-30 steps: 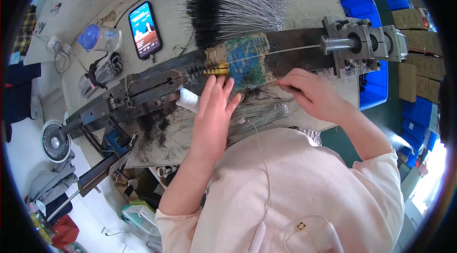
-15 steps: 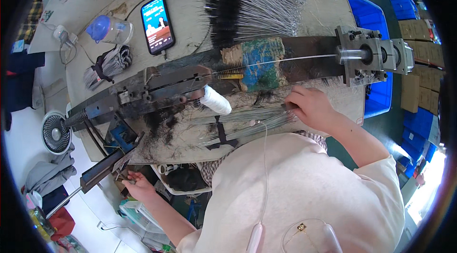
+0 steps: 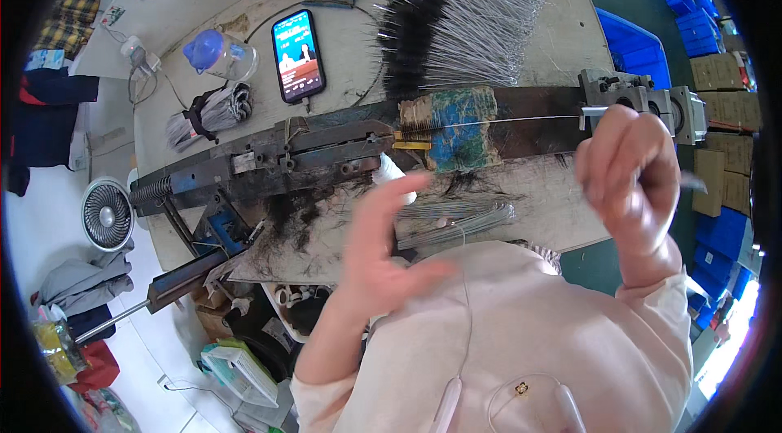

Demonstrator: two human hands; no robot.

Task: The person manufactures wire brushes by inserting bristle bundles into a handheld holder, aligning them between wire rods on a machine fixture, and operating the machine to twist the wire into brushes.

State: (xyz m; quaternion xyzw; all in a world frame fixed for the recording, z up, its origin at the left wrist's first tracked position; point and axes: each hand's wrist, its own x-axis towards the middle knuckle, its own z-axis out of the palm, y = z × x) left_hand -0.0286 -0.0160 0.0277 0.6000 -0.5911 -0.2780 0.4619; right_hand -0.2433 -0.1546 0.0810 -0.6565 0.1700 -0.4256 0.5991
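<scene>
My left hand [image 3: 379, 250] is in the air over the bench's near edge, smeared by motion, its thumb and fingers spread with nothing between them. Behind it shows part of a white-wrapped lever grip [image 3: 389, 171]. My right hand [image 3: 635, 176] is raised beside the metal chuck [image 3: 593, 113], fingers curled; a thin grey piece [image 3: 692, 182] sticks out by its outer side. A twisted wire brush [image 3: 417, 128] with short black bristles at its left end runs as bare wire [image 3: 521, 118] to the chuck. On the bench below lies a bundle of thin wires [image 3: 481, 225].
A long dark steel jig [image 3: 326, 144] spans the bench. Behind it are finished black-bristled wire brushes [image 3: 456, 17], a phone [image 3: 298, 58], a lidded plastic jar [image 3: 232, 58] and a tied wire bundle [image 3: 213, 114]. A fan [image 3: 107, 215] stands left; blue bins [image 3: 631, 46] stand right.
My left hand has left the lever at the lower left and come up to the right. My right hand has risen from the wire bundle to the chuck, whose spinning blur is gone.
</scene>
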